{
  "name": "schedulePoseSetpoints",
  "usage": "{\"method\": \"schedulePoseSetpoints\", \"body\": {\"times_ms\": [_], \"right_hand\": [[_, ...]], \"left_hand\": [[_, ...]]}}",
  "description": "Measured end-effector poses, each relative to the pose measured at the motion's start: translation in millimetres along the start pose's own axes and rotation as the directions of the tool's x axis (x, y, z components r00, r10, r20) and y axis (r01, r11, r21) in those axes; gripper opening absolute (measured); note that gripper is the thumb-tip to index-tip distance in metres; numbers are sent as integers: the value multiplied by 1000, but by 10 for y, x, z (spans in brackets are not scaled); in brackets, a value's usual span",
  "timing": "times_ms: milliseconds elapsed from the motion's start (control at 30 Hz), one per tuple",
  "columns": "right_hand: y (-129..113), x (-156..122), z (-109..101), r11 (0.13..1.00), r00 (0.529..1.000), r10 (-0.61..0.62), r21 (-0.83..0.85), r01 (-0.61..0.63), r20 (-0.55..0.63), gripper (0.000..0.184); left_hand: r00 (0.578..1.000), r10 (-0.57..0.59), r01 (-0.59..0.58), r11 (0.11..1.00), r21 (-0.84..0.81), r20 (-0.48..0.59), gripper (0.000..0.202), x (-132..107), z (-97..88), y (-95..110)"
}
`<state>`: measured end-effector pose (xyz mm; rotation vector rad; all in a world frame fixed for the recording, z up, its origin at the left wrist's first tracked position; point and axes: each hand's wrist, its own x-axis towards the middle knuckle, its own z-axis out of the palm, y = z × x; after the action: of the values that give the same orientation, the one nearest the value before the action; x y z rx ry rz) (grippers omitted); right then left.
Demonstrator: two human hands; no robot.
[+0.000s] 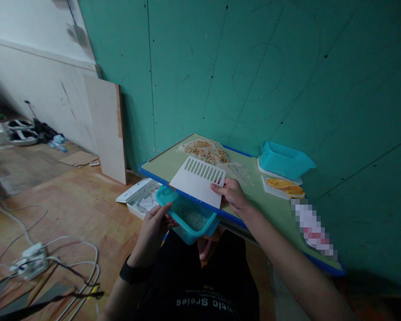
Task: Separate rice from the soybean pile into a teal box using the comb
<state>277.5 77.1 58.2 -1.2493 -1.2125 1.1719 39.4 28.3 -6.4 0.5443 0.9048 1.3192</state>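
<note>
My right fingers (217,189) pinch the white slotted scraper (198,183) by its side, a grip that leaves most slots uncovered, facing the grain heap (205,151) just beyond. My left fingers (162,212) grip the rim of the turquoise tub (190,236) below, apparently steadying its mouth beneath the near edge of the tabletop (277,214). Right of my right fingers, room for moving runs to the yellow cloth (284,186); beyond the heap, the green wall (254,80) bounds reach.

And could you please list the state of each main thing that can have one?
White slotted flat scraper: gripped by right hand
Lower turquoise plastic tub: open, partly filled, left hand on rim
Tan and white grain pile: spread
White rectangular box: open
Orange fabric bundle: crumpled
Tall pale board: standing upright
Upper turquoise plastic tub: set down
</note>
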Motion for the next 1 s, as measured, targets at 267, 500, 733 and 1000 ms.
{"method": "schedulePoseSetpoints", "body": {"times_ms": [267, 500, 733, 1000], "right_hand": [[-66, -59, 37, 1000, 1000, 16, 3, -16, -6, 39], [-286, -429, -462, 998, 978, -51, -58, 40, -201, 52], [-61, -1212, -1445, 673, 672, -516, -736, -64, -531, 51], [70, -1363, -1514, 417, 652, -567, -858, -301, -504, 57]], "left_hand": [[1000, 4, -4, 1000, 1, 11, 35, 7, -17, -21], [999, 12, -13, 1000, 12, 53, 37, -28, -41, -55], [996, 4, -6, 1000, 26, 84, 36, -17, -65, -142], [996, -25, 25, 1000, -5, 89, 34, -75, 14, -190]]}}
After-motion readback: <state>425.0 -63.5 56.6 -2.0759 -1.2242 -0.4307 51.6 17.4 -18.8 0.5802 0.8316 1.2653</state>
